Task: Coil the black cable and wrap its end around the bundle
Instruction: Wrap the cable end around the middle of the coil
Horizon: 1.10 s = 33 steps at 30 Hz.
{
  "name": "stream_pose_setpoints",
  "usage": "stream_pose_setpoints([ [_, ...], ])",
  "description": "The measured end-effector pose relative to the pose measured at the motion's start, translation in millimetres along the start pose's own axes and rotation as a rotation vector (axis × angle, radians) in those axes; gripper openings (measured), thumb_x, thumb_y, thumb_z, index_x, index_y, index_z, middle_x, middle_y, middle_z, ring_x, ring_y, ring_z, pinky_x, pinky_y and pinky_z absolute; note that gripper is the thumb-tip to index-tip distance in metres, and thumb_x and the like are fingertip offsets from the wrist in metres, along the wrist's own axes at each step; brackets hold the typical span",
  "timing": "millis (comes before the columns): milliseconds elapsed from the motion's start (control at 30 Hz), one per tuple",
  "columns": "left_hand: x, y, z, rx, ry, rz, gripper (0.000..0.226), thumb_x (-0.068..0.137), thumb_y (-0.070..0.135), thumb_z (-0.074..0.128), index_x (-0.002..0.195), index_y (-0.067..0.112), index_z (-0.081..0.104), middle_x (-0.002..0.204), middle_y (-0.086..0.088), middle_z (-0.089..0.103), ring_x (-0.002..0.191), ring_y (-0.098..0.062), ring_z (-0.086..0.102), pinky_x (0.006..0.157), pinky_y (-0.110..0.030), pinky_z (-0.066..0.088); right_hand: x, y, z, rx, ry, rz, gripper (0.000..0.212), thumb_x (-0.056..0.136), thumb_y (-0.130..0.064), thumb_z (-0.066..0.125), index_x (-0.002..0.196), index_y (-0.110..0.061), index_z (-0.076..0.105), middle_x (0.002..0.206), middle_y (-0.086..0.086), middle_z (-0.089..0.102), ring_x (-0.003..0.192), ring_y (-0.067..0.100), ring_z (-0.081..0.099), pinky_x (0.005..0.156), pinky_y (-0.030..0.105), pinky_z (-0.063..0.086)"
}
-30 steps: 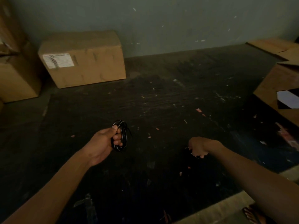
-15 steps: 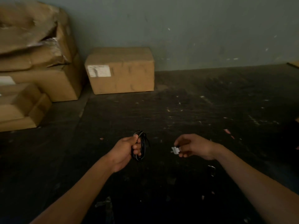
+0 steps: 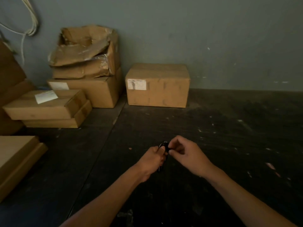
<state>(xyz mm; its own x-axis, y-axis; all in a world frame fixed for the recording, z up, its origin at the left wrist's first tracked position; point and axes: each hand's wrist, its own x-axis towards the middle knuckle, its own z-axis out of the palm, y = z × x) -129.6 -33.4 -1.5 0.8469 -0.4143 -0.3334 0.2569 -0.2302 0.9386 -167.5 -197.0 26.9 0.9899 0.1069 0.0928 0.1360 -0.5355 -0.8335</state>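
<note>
A small coiled bundle of black cable [image 3: 164, 145] stands upright in my left hand [image 3: 151, 160], which is closed around its middle; only the top loop and a bit of the bottom show. My right hand [image 3: 185, 154] is right beside it, its fingertips pinched at the upper right side of the bundle, on the cable's end. The end itself is mostly hidden by the fingers. Both hands hover above a dark floor mat.
A closed cardboard box [image 3: 157, 85] stands against the grey wall straight ahead. Stacked and crushed cardboard boxes [image 3: 85, 66] fill the far left, with flat boxes [image 3: 47, 108] in front of them. Pale cords [image 3: 31, 18] hang on the wall at top left.
My right hand has moved left from a short distance away and now touches the bundle. The view has swung left and up, bringing more boxes into sight.
</note>
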Motion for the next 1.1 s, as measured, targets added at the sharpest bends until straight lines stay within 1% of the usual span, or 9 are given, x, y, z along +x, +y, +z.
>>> stream_pose_setpoints([
  [100, -1.5, 6.2, -0.2, 0.036, 0.009, 0.002, 0.031, 0.105, 0.031, 0.033, 0.092, 0.020, 0.058, 0.062, 0.011, 0.051, 0.060, -0.006, 0.043, 0.064, -0.026, 0.039, 5.1, -2.8, 3.0, 0.003, 0.025, -0.003, 0.033, 0.084, -0.009, 0.070, 0.096, -0.036, 0.055, 0.100, -0.007, 0.065, 0.092, 0.002, 0.063, 0.079, 0.023, 0.055],
  [233, -2.8, 7.1, -2.2, 0.006, -0.023, 0.014, 0.033, 0.104, 0.028, 0.032, 0.113, 0.010, 0.059, 0.067, 0.008, 0.050, 0.057, -0.004, 0.043, 0.063, -0.024, 0.038, 8.6, -3.7, 8.4, -0.004, 0.023, -0.004, 0.038, 0.084, -0.009, 0.070, 0.101, -0.040, 0.056, 0.100, -0.010, 0.064, 0.089, -0.004, 0.062, 0.071, 0.010, 0.051],
  [300, -4.0, 6.4, -2.0, 0.000, -0.019, 0.049, 0.038, 0.104, 0.032, 0.029, 0.114, 0.013, 0.061, 0.070, 0.006, 0.049, 0.061, -0.006, 0.042, 0.067, -0.026, 0.038, 9.0, -3.9, 8.9, -0.010, 0.026, -0.013, 0.035, 0.084, -0.009, 0.069, 0.107, -0.033, 0.060, 0.102, -0.008, 0.063, 0.092, -0.001, 0.062, 0.074, 0.013, 0.052],
  [400, -6.8, 5.3, -2.2, 0.052, -0.034, 0.108, 0.047, 0.103, 0.050, 0.021, 0.108, 0.030, 0.063, 0.078, 0.005, 0.053, 0.072, -0.010, 0.050, 0.073, -0.028, 0.039, 7.7, -6.2, 5.9, -0.043, 0.001, -0.026, 0.035, 0.085, -0.009, 0.069, 0.112, -0.029, 0.060, 0.104, -0.007, 0.062, 0.094, 0.005, 0.062, 0.080, 0.023, 0.055],
  [533, -7.2, 3.6, -1.2, 0.061, -0.016, 0.128, 0.041, 0.104, 0.044, 0.026, 0.117, 0.032, 0.063, 0.088, 0.013, 0.065, 0.068, 0.013, 0.061, 0.072, -0.022, 0.043, 4.1, -7.3, 2.9, 0.001, -0.023, -0.016, 0.030, 0.086, -0.016, 0.069, 0.112, -0.028, 0.061, 0.102, -0.005, 0.062, 0.090, 0.007, 0.063, 0.077, 0.023, 0.054],
  [633, -6.5, 4.6, -0.1, 0.091, 0.015, 0.148, 0.040, 0.105, 0.039, 0.028, 0.113, 0.029, 0.065, 0.079, 0.015, 0.067, 0.064, 0.014, 0.059, 0.068, -0.020, 0.042, 2.8, -7.3, 1.4, 0.059, 0.006, -0.003, 0.017, 0.090, -0.024, 0.066, 0.106, -0.028, 0.064, 0.096, -0.007, 0.067, 0.086, 0.004, 0.064, 0.073, 0.019, 0.052],
  [733, -7.1, 7.2, 0.9, 0.114, 0.003, 0.158, 0.040, 0.106, 0.038, 0.027, 0.104, 0.026, 0.066, 0.065, 0.021, 0.064, 0.057, 0.012, 0.055, 0.065, -0.022, 0.039, 3.3, -7.1, -0.2, 0.031, 0.013, -0.011, 0.012, 0.089, -0.020, 0.067, 0.098, -0.028, 0.065, 0.090, -0.005, 0.067, 0.080, 0.002, 0.063, 0.067, 0.017, 0.050],
  [900, -1.9, 6.6, 0.1, 0.050, -0.021, 0.149, 0.046, 0.105, 0.038, 0.028, 0.106, 0.009, 0.064, 0.067, 0.006, 0.049, 0.066, -0.012, 0.046, 0.077, -0.036, 0.042, 3.5, -11.0, 0.3, -0.018, -0.016, -0.066, 0.014, 0.091, -0.014, 0.062, 0.087, -0.027, 0.060, 0.090, -0.004, 0.059, 0.082, 0.003, 0.056, 0.071, 0.017, 0.045],
  [1100, 8.5, 4.2, -22.4, -0.139, 0.097, 0.098, 0.038, 0.105, 0.036, 0.031, 0.082, 0.019, 0.056, 0.057, 0.008, 0.040, 0.056, -0.009, 0.039, 0.083, -0.033, 0.039, -2.3, -12.3, -6.0, 0.099, -0.052, -0.136, 0.018, 0.093, -0.012, 0.059, 0.088, -0.028, 0.056, 0.095, -0.004, 0.051, 0.088, 0.001, 0.052, 0.078, 0.009, 0.042],
])
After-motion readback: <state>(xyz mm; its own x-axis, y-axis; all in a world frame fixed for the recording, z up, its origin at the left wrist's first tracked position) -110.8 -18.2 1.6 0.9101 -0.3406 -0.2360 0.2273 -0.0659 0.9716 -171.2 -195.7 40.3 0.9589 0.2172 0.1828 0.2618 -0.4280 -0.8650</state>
